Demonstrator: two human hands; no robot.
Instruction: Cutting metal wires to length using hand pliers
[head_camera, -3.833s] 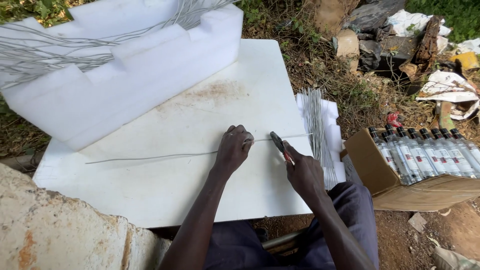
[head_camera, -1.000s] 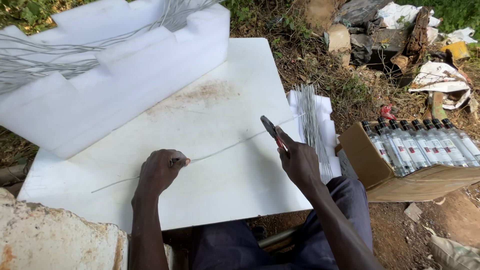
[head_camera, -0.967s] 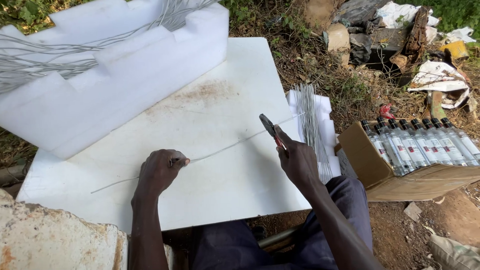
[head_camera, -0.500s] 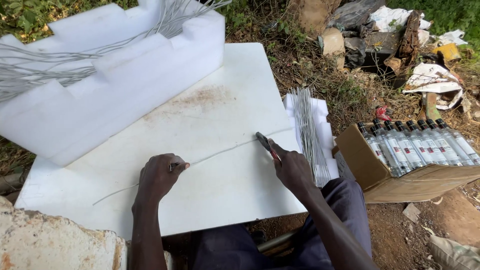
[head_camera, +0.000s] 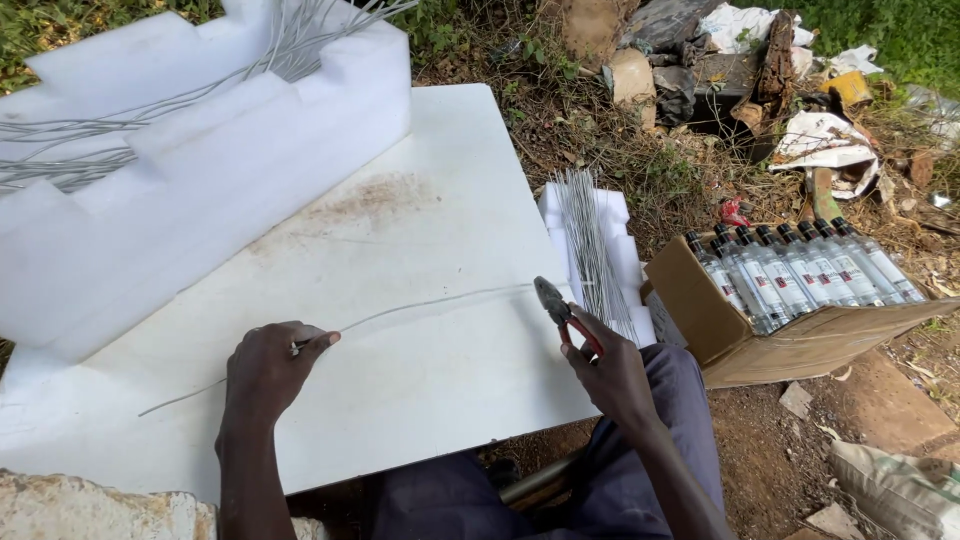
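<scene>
My left hand pinches a thin, springy wire lying across the white board near its front edge. My right hand closes pliers on its right end; best held near the cut.

Bare forearms, no sleeves, no gloves; dark blue-grey trousers on the lap.
</scene>
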